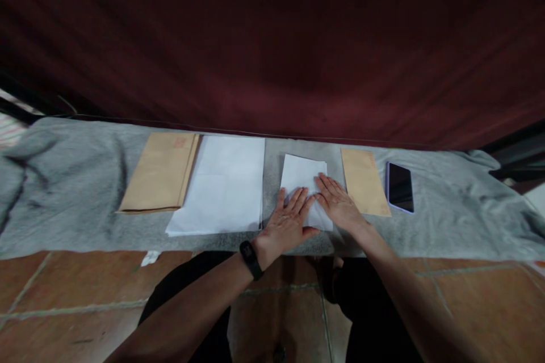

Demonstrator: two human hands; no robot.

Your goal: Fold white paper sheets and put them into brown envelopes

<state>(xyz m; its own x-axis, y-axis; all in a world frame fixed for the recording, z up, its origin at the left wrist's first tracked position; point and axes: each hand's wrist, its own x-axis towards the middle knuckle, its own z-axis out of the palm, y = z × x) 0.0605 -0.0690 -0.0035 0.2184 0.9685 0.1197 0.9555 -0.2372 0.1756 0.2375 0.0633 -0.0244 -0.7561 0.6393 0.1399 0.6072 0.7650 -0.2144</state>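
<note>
Paper [301,170] lies left of the phone [401,187], long axis running near to far, under the left hand [289,221] and right hand [339,204]; both rest flat, gripping nothing, the right nearer the phone.

The light is dim, and the red curtain [272,85] darkens to near black at the top. White paper [300,171] shows brightest. Outer edges look stretched and soft.

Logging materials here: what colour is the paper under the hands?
The paper is white, best seen in the head view.
</note>
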